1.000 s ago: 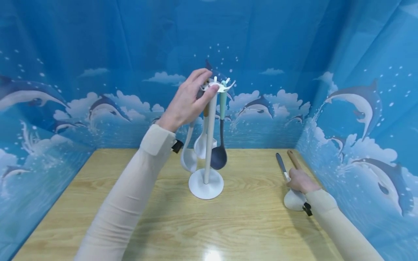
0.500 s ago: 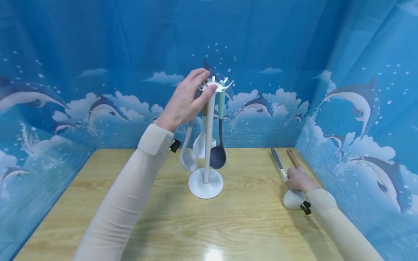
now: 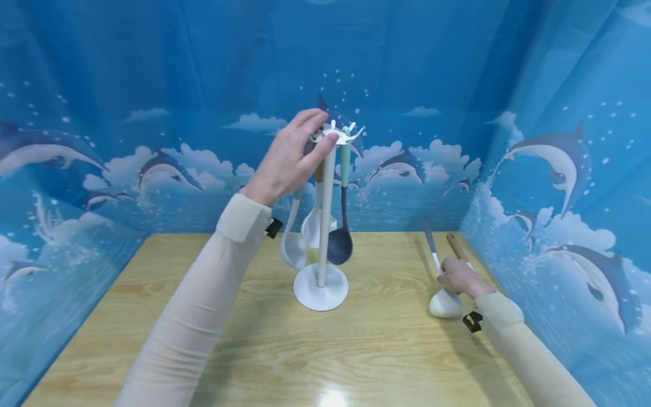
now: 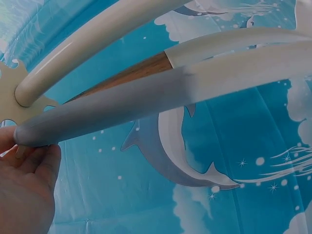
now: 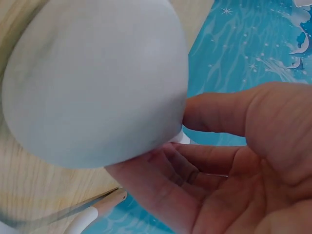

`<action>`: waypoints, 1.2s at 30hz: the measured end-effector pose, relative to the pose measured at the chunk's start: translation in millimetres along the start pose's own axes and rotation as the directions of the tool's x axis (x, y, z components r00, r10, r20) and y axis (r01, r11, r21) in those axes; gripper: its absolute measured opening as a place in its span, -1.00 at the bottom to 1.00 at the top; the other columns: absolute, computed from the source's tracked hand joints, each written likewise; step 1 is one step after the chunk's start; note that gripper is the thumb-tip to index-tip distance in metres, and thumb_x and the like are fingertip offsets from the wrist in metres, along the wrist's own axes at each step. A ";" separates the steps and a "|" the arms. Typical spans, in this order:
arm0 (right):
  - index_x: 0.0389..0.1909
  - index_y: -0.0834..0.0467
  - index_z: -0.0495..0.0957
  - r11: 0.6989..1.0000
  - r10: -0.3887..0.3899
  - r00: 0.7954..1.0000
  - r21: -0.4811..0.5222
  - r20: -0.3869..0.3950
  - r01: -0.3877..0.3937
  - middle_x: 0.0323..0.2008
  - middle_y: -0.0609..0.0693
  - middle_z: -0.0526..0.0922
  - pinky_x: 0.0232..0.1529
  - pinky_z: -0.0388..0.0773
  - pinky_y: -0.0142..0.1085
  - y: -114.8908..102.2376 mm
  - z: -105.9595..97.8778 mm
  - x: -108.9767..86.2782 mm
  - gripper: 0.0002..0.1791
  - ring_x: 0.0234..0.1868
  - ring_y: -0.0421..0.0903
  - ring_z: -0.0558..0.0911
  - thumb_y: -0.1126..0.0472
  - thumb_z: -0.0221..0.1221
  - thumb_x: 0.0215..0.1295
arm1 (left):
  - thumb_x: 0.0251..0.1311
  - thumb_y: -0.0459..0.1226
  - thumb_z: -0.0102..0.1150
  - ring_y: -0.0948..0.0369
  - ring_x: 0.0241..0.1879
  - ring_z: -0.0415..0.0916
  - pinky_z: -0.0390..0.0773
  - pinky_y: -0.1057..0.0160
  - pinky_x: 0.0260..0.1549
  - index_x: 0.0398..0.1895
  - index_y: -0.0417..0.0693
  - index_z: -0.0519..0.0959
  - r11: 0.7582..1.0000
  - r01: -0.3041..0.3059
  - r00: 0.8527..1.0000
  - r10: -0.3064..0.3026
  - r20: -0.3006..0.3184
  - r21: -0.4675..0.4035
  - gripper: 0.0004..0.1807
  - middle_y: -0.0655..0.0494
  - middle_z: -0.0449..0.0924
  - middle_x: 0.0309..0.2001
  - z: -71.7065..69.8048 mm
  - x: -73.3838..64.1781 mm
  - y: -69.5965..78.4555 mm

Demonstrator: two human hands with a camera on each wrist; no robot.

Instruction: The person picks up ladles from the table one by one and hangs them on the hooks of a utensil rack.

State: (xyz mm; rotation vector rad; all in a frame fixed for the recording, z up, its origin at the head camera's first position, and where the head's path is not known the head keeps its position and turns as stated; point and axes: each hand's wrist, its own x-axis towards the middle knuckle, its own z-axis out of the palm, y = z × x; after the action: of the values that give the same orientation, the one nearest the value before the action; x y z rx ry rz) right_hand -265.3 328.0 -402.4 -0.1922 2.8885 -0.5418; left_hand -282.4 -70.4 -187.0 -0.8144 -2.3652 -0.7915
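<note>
No text, label, brand, number or sign can be read in any of the three views.

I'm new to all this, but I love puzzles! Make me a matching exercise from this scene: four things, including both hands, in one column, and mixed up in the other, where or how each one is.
Column 1
1. Left hand
2. Dark ladle
3. Right hand
4. Round base

Column 2
A. Holding a grey-handled utensil
B. White and resting on the table
C. At the top of the stand
D. Hanging by its mint-green handle

Right pairs: 1-C, 2-D, 3-A, 4-B
</note>
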 end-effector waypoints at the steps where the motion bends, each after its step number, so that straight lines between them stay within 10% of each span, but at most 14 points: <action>1: -0.67 0.10 0.27 1.000 -0.001 1.000 0.002 -0.001 0.001 -0.70 -0.11 0.19 -0.57 0.28 -0.32 -0.7 -0.3 0.1 -0.68 -0.64 -0.18 0.23 0.35 0.05 0.27 | 0.47 0.08 -0.17 0.08 0.47 0.12 0.18 0.03 0.44 0.49 -0.04 0.21 1.000 -0.001 1.000 0.001 -0.002 0.000 -0.35 0.06 0.12 0.51 0.0 0.0 0.0; 15: -0.31 0.34 0.53 0.999 -0.023 1.000 0.023 -0.016 0.023 -0.47 0.08 0.63 -0.50 0.47 -0.27 -11.2 -2.8 -0.8 -0.86 -0.50 -0.12 0.54 0.32 0.09 0.23 | 0.47 0.08 -0.16 0.07 0.45 0.16 0.20 -0.01 0.43 0.49 -0.02 0.22 1.000 0.004 1.000 -0.004 -0.012 0.002 -0.36 0.06 0.15 0.50 -0.2 -1.3 -0.5; 36: -0.12 0.41 0.44 0.978 -0.125 0.971 0.137 -0.204 0.154 -0.38 0.17 0.67 -0.43 0.59 -0.26 -34.1 4.1 6.3 -0.80 -0.45 -0.09 0.66 0.31 0.02 0.43 | 0.46 0.04 -0.15 0.07 0.42 0.20 0.22 0.01 0.42 0.47 -0.05 0.26 1.000 -0.017 0.999 0.017 -0.034 -0.014 -0.38 0.04 0.20 0.47 1.9 -0.8 0.3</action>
State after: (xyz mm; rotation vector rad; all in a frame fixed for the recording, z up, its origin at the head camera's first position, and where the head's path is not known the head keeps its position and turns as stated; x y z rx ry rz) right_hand -267.4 294.0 -394.6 -0.3401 3.0187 -0.8473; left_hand -282.1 -69.2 -188.7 -0.8194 -2.3219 -0.8105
